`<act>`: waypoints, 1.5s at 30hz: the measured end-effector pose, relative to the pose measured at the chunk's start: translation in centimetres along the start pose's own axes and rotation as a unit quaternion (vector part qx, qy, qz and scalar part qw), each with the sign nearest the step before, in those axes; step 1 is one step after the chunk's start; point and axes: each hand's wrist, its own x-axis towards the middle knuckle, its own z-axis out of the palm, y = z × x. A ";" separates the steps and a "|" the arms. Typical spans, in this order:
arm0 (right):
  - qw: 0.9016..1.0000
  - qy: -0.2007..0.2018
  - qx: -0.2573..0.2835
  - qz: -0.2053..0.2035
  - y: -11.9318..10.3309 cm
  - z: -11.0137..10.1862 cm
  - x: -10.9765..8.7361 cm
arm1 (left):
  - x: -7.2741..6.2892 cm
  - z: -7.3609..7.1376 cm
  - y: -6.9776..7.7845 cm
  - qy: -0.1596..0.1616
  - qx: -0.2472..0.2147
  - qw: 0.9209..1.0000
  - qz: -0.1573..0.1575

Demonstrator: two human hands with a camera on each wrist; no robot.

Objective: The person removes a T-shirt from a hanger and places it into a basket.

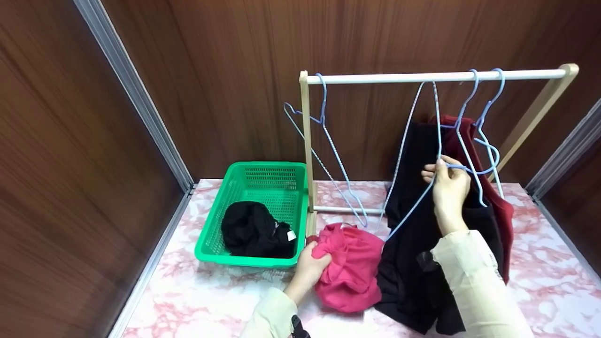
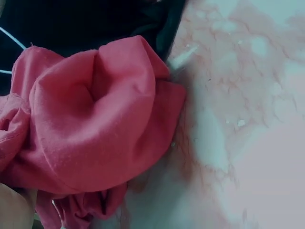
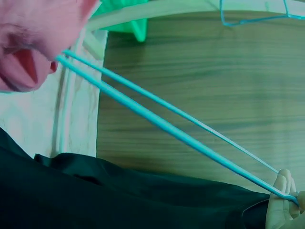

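Below the white rail (image 1: 385,79), in the head view, the left hand (image 1: 310,264) is grasping a bunched pink garment (image 1: 350,274), its fingers curling into the cloth just beside the green basket (image 1: 253,261), where a black bundle (image 1: 249,230) is lying. The right hand (image 1: 449,185) is pinching a blue hanger (image 1: 438,123) at the base of its hook — one end of the hanger is meeting the pink garment. Another hanger (image 1: 324,96) is hanging at the rail's left end, while a long black garment (image 1: 401,263) and a dark red garment (image 1: 503,213) are hanging towards the right.

From the left wrist, the pink garment is filling much of the left side, with the long black garment showing behind it; only a sliver of the left hand is appearing, so that view is not telling its grip.

From the right wrist, the right hand's fingers are holding the blue hanger at lower right — two bars are running up to the pink garment, and the long black garment is spreading below
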 end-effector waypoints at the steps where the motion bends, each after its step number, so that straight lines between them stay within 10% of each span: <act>1: 1.000 0.000 0.001 0.002 0.0 0.0 0.0 | 0.0 0.0 -0.1 0.000 0.006 1.000 0.002; 27: 0.992 -0.042 -0.114 0.038 1.5 -0.4 0.0 | 0.8 -2.7 3.0 0.038 -0.201 0.979 0.018; 45: 0.975 -0.106 -0.170 0.091 2.4 0.0 -1.2 | 2.7 -8.5 7.2 0.192 -0.302 0.931 0.069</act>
